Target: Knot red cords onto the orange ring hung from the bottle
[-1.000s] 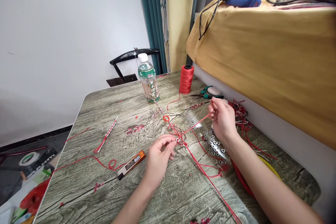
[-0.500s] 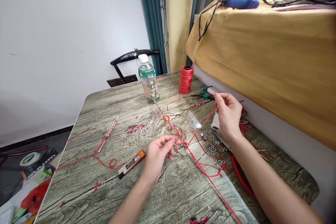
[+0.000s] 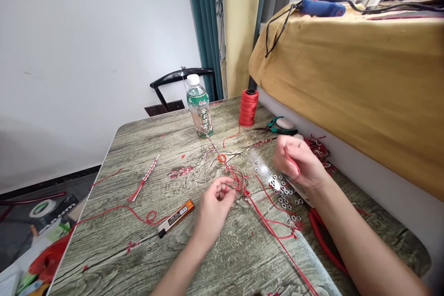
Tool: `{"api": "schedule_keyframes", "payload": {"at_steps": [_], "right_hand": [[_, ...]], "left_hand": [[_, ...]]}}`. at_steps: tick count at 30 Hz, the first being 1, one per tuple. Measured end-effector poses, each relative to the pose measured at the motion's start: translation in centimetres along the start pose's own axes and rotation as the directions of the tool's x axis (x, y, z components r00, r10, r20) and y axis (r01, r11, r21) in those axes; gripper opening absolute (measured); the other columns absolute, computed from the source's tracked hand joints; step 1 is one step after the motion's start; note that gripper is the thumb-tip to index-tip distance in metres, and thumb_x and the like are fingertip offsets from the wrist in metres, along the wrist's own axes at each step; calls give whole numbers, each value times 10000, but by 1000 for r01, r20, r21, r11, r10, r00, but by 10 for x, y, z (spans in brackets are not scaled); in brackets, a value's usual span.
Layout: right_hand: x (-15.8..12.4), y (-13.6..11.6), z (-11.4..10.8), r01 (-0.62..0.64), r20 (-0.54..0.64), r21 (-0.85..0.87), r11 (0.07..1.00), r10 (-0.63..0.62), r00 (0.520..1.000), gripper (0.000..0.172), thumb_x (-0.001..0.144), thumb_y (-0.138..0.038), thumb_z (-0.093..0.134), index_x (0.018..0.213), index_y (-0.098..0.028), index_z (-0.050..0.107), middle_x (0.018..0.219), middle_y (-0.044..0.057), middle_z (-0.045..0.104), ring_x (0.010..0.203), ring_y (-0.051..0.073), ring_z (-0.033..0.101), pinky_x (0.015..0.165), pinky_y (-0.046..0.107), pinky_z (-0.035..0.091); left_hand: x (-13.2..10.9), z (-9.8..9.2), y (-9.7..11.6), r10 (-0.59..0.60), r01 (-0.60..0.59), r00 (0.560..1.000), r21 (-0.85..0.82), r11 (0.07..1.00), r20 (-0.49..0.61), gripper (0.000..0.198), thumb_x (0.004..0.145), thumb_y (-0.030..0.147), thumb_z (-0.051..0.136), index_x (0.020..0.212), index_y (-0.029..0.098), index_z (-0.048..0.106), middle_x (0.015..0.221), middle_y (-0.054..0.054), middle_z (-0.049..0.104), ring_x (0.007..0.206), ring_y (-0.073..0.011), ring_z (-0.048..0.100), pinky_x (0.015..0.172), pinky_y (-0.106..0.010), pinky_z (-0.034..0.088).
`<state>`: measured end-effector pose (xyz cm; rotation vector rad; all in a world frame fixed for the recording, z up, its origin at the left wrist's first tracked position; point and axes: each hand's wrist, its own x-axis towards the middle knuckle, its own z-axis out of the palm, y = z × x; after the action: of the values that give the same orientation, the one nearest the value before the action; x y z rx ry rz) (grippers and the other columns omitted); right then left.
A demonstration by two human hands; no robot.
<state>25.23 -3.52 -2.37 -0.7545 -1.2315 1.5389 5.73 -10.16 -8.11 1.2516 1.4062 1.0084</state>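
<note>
Beside the knotted bundle of red cords [image 3: 245, 193], my left hand [image 3: 215, 206] is closed, thumb and fingers pinching a short red strand. My right hand [image 3: 300, 164] is curled shut in the air above the small metal rings [image 3: 285, 192]; a bit of red cord [image 3: 292, 161] shows between its fingers. Motion blurs that hand a little, and the run of cord between the two hands is hard to see. Further back, the cords pass through an orange-red ring [image 3: 222, 158] and a thin line toward the bottle [image 3: 200, 108]. Long red tails [image 3: 282, 245] trail to the front edge.
A red thread spool [image 3: 249, 108] stands at the back, near green-handled pliers [image 3: 277, 127]. A box cutter [image 3: 176, 218] lies left of my left hand. A braided red-white piece [image 3: 145, 178] rests further left. Red handles [image 3: 324, 243] lie under my right forearm.
My right hand has turned over and curled into a fist, and the taut cord from the knot to it no longer shows. My left hand stays by the knot. The view has shifted slightly.
</note>
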Motion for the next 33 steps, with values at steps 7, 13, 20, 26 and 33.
{"api": "schedule_keyframes", "payload": {"at_steps": [7,13,20,26,33], "right_hand": [[-7,-5,1,-217,805,-246,945,324,497,318,580,-458,652,526,-152,582,520,76,636,465,144,593,423,204,442],[3,-1,10,-6,929,-144,990,137,345,303,586,-464,650,508,-173,617,468,55,605,462,138,583,469,217,454],[-5,11,2,8,675,-32,999,16,738,384,619,-528,592,523,-157,563,473,51,578,434,136,544,464,252,431],[4,16,12,-129,309,-156,979,172,935,194,732,-338,550,715,-147,578,676,26,604,531,85,499,495,202,390],[9,38,15,128,330,-678,724,145,933,194,728,-158,521,903,-180,602,702,-14,557,606,92,481,565,210,380]], "left_hand": [[-12,10,10,267,-169,959,565,808,-95,247,649,137,511,885,207,494,980,-43,458,841,-181,485,722,-322,394],[-8,15,7,250,-213,968,644,735,35,196,710,357,544,847,232,609,886,-45,494,900,-222,449,724,-343,389],[-4,11,6,252,-212,968,563,799,7,85,713,240,544,672,198,605,786,-27,537,814,-192,477,722,-323,365],[0,3,-1,132,-107,990,376,921,-41,137,715,272,501,632,187,571,597,14,534,555,-126,466,543,-234,338],[-3,4,-1,106,-97,994,401,911,0,145,718,278,466,632,196,551,520,36,504,482,-105,414,484,-212,282]]}}
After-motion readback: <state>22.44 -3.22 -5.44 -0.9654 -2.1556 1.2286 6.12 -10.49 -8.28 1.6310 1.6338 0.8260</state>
